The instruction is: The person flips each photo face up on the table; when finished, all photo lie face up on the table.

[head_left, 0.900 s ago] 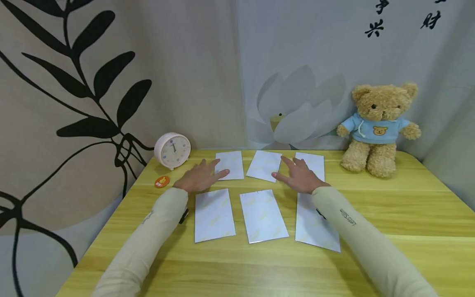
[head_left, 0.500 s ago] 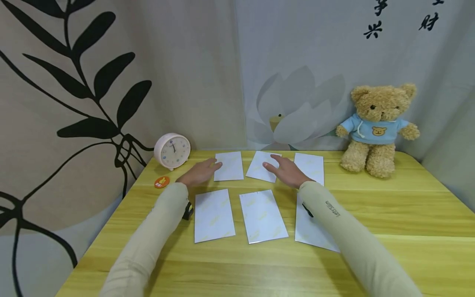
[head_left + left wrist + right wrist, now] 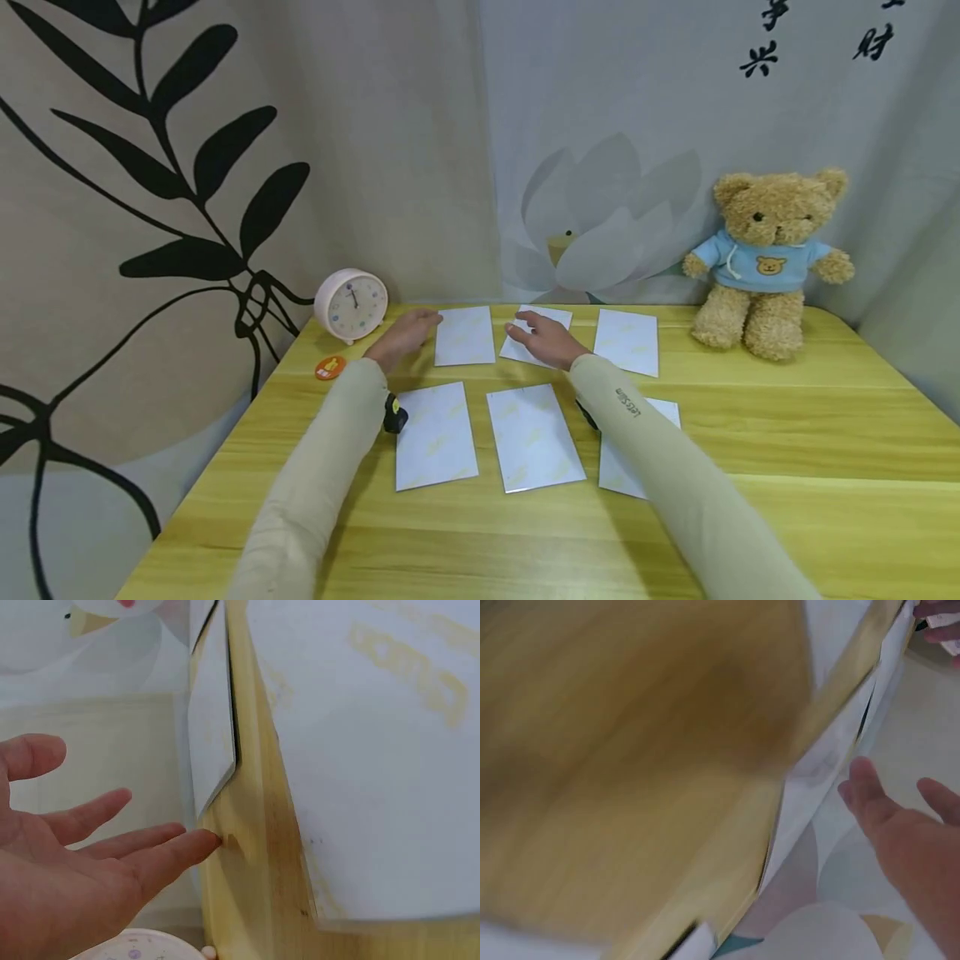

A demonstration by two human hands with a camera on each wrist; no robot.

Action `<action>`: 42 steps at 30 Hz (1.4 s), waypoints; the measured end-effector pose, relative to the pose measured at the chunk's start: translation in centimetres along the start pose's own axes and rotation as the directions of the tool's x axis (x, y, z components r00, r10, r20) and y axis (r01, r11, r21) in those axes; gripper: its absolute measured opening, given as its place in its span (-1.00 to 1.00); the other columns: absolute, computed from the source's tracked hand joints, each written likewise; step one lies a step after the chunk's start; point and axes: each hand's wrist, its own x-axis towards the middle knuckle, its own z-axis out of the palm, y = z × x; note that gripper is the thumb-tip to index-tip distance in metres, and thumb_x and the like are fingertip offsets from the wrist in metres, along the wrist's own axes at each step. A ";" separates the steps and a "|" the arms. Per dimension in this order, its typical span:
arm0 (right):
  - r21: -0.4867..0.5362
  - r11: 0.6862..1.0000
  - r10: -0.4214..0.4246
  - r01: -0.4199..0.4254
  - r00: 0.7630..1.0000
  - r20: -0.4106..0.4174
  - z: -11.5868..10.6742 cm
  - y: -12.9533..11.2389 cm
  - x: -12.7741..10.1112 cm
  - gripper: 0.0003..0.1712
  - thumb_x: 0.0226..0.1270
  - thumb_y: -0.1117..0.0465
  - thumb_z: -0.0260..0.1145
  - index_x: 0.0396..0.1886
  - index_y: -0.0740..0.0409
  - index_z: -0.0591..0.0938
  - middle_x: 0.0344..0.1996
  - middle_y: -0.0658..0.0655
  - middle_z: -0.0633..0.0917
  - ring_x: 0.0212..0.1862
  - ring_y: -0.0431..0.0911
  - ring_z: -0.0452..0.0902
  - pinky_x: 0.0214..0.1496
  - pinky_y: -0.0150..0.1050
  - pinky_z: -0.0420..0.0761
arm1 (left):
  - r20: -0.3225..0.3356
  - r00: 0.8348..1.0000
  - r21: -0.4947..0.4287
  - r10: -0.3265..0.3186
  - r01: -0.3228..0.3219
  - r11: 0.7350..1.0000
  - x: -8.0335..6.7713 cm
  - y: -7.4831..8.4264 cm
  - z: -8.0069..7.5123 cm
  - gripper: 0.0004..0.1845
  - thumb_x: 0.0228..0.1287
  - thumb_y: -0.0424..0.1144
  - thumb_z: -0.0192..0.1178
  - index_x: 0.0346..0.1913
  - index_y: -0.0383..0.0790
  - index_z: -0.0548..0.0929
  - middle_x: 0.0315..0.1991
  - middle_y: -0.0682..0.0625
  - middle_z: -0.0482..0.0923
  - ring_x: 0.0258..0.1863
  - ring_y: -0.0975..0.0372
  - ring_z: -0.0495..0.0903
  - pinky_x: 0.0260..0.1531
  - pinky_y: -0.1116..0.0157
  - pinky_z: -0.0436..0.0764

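Shifted leftward since earlier: right hand, fingers straight, now over middle back sheet; left hand (fingers spread, relaxed) just left of back-left sheet, beside clock.

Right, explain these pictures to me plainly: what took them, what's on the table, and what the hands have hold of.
There is no machine here: a person works with two bare hands and wears three cameras. The wide picture comes from the head; the two close, blurry ones come from the wrists.

On the yellow table lie six white sheets in two rows. At the back stand a pink clock and a teddy bear; an orange disc lies near the clock.

The left hand, fingers straight, is at the left edge of the back-left sheet. The right hand is over the back-middle sheet. Neither grips anything.
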 end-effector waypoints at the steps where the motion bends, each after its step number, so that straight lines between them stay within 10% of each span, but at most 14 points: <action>1: 0.015 1.000 0.001 -0.001 1.000 0.003 0.3 -0.1 0.3 -0.23 0.34 -0.29 -0.08 0.41 0.01 0.16 0.41 0.14 0.23 0.39 0.07 0.21 0.38 0.01 0.27 | -0.006 1.000 -0.020 -0.004 0.004 1.000 0.1 0.1 0.0 -0.39 0.42 0.03 -0.18 0.42 -0.17 0.08 0.44 -0.10 0.05 0.43 0.02 0.06 0.38 0.01 0.15; 8: 0.068 0.998 0.000 -0.001 1.000 0.013 2.1 -1.7 2.0 -0.24 0.29 -0.18 0.11 0.39 0.04 0.20 0.34 0.21 0.33 0.37 0.04 0.25 0.34 -0.04 0.34 | -0.021 0.998 -0.040 -0.053 0.052 0.998 0.5 0.6 0.3 -0.40 0.39 0.03 -0.12 0.40 -0.14 0.14 0.43 -0.06 0.08 0.38 0.08 0.11 0.28 0.06 0.32; 15: -0.129 0.991 0.028 -0.022 0.998 0.050 3.5 -3.4 2.9 -0.28 0.30 -0.13 0.13 0.36 0.07 0.24 0.25 0.16 0.47 0.26 0.02 0.39 0.30 -0.09 0.39 | 0.019 0.999 -0.025 -0.049 0.050 0.998 0.7 0.7 0.6 -0.39 0.36 0.03 -0.07 0.38 -0.16 0.18 0.45 -0.07 0.02 0.41 0.08 0.06 0.21 0.07 0.40; 25: -0.197 0.979 0.065 -0.043 0.992 0.111 4.4 -4.6 3.1 -0.21 0.30 -0.19 0.09 0.42 0.00 0.14 0.36 0.11 0.33 0.39 0.01 0.22 0.40 -0.09 0.27 | -0.010 0.993 -0.208 -0.114 0.110 0.972 0.6 0.2 0.0 -0.40 0.40 0.00 -0.12 0.41 -0.15 0.10 0.38 -0.18 0.06 0.28 -0.02 0.23 0.23 0.10 0.41; 35: -0.141 0.989 -0.029 0.041 0.996 0.087 4.7 -5.8 3.2 -0.33 0.38 -0.24 -0.09 0.44 -0.32 0.04 0.38 0.05 0.29 0.41 0.00 0.18 0.43 -0.09 0.21 | -0.107 0.992 -0.328 0.068 -0.100 0.939 1.1 -0.2 -0.4 -0.50 0.43 -0.29 -0.17 0.37 -0.36 0.14 0.24 -0.29 0.37 0.01 0.14 0.51 0.20 0.07 0.42; 42: -0.078 0.992 -0.095 0.097 0.995 0.031 4.8 -7.0 3.0 -0.39 0.42 -0.21 -0.17 0.43 -0.34 0.05 0.36 0.09 0.33 0.38 0.01 0.23 0.42 -0.09 0.22 | -0.095 0.990 -0.409 0.100 -0.130 0.903 1.3 -0.3 0.5 -0.53 0.39 -0.25 -0.03 0.32 -0.25 0.28 0.08 -0.13 0.47 -0.09 0.21 0.52 0.20 0.04 0.40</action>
